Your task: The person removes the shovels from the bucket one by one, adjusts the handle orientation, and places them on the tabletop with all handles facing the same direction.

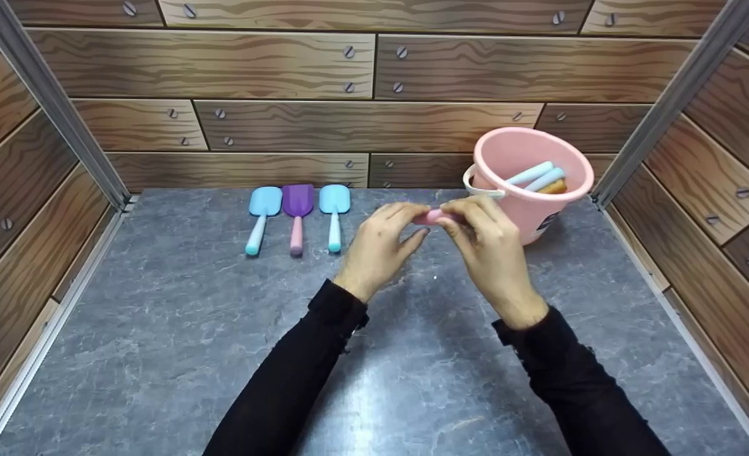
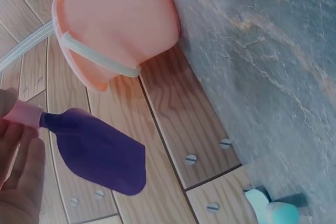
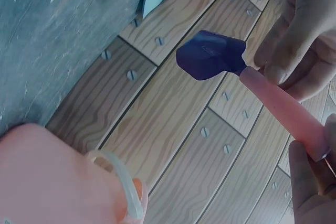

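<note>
Both hands hold a toy shovel up in front of the body, its purple blade (image 2: 102, 150) pointing away and its pink handle (image 3: 286, 108) toward the hands. My left hand (image 1: 381, 244) pinches the handle close to the blade. At the handle's other end, my right hand (image 1: 490, 253) grips with fingers and thumb. From the head only a bit of pink handle shows between the fingertips; the blade is hidden. A pink bucket (image 1: 533, 212) stands just beyond the right hand, with two light blue handles (image 1: 531, 173) and something orange-yellow (image 1: 555, 187) inside.
Left of the hands, a blue shovel (image 1: 265, 201), a purple shovel (image 1: 298, 201) and another blue shovel (image 1: 334, 199) lie in a row, handles toward me. The bucket's white carrying handle (image 1: 483, 190) hangs on its left side. Wood-patterned walls (image 1: 286, 63) enclose the grey table (image 1: 159, 348).
</note>
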`<move>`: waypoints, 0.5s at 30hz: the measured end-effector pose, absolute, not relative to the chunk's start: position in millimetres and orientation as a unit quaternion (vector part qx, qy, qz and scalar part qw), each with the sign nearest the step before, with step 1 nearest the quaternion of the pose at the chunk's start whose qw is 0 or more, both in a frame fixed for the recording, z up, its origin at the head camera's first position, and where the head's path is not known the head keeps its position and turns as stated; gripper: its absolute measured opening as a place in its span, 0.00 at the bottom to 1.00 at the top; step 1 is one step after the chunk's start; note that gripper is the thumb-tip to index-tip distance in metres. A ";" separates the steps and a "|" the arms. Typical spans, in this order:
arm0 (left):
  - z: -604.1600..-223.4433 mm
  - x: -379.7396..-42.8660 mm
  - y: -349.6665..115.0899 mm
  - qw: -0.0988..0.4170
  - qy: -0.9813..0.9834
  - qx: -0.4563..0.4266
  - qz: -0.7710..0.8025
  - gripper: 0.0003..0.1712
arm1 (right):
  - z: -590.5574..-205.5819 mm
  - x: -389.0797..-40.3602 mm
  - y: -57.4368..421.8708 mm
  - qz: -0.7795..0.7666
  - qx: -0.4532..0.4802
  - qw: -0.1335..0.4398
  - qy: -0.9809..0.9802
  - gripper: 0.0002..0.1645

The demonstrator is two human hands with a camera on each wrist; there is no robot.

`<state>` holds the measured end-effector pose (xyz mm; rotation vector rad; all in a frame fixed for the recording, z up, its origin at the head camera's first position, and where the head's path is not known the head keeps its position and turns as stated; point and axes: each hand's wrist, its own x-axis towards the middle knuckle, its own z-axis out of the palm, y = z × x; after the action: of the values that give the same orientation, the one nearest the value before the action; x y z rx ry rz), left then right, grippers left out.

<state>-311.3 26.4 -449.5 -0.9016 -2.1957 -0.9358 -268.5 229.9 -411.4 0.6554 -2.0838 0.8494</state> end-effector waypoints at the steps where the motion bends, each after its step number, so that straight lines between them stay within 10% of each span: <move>1: -450.1 -311.5 26.4 0.296 -0.819 -0.339 -0.356 0.17 | -412.2 -267.8 229.1 0.336 0.259 0.386 -0.819 0.11; 15: -452.3 -315.2 18.2 0.290 -0.813 -0.378 -0.335 0.14 | -412.8 -264.5 229.2 0.321 0.258 0.356 -0.839 0.13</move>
<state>-315.2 18.2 -452.3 -1.0097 -2.1681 -0.8941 -264.5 229.2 -412.8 0.6674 -2.1656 0.8281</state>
